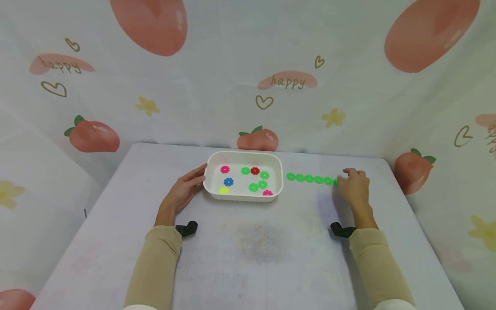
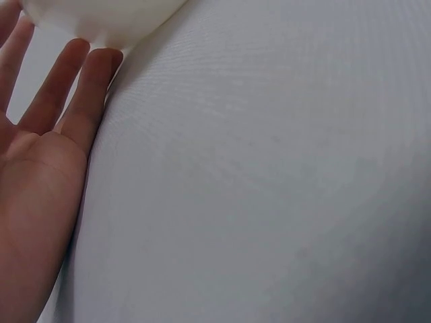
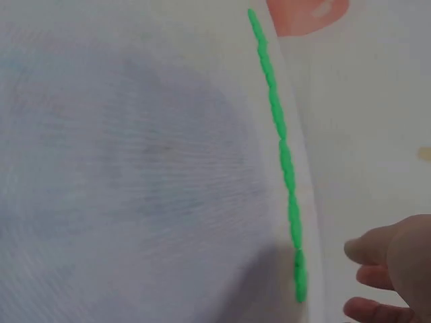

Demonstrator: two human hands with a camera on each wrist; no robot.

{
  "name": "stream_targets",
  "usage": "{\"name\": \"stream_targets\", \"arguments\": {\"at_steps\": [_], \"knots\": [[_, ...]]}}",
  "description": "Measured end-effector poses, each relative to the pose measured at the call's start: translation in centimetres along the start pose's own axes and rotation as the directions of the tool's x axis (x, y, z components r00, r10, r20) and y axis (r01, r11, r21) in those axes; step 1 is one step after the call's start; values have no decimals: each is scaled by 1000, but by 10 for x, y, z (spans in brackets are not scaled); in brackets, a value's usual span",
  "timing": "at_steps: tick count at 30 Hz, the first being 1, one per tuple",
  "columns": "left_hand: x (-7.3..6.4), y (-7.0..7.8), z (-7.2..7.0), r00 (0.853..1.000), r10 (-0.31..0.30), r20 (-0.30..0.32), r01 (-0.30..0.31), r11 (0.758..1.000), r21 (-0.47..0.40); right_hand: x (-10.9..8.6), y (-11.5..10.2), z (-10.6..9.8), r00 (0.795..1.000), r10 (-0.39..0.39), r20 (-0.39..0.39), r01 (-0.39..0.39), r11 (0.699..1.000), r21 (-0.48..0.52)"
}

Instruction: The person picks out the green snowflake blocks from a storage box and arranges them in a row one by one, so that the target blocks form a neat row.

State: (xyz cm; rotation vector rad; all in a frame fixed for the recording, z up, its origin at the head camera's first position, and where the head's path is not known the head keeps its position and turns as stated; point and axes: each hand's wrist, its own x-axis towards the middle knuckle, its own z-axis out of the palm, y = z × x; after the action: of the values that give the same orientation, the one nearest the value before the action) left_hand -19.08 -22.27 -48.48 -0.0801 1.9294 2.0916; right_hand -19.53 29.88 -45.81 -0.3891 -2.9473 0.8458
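Observation:
A white plastic tray (image 1: pixel 242 198) holds loose snowflake discs: a blue one (image 1: pixel 228 182), a red one (image 1: pixel 255 171), a yellow one (image 1: pixel 224 190), two pink ones and several green ones. My left hand (image 1: pixel 184 189) touches the tray's left end with fingers extended; in the left wrist view the fingertips meet the tray's wall (image 2: pixel 108 20). To the right of the tray, a straight row of green snowflake discs (image 1: pixel 309 178) lies on the table. My right hand (image 1: pixel 354 187) hovers by its right end, partly covering the last disc. In the right wrist view, loosely bent fingers (image 3: pixel 377 245) stand apart from the row.
The table (image 1: pixel 252 267) has a white cover with a greyish stain near its middle. Behind it hangs a pale cloth (image 1: pixel 217 99) printed with peaches, hearts and flowers. A black wrist mount (image 1: pixel 187 228) sits on each forearm.

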Motion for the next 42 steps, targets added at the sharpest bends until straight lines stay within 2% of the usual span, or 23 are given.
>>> {"name": "stream_targets", "arguments": {"at_steps": [11,19,30,42], "knots": [[0,-3,-2,1000,19,13,-19,1000,13,2,-22,-18,988,-149,52,155,978,-142],[0,-2,-1,1000,0,5,-1,1000,11,0,-40,-21,964,-249,91,262,945,-194],[0,-2,0,1000,9,13,-9,1000,16,-5,-63,-19,942,-323,95,336,924,-183],[1,-1,0,1000,-10,5,10,1000,10,-8,-85,-1,926,-363,105,378,885,-272]]}}
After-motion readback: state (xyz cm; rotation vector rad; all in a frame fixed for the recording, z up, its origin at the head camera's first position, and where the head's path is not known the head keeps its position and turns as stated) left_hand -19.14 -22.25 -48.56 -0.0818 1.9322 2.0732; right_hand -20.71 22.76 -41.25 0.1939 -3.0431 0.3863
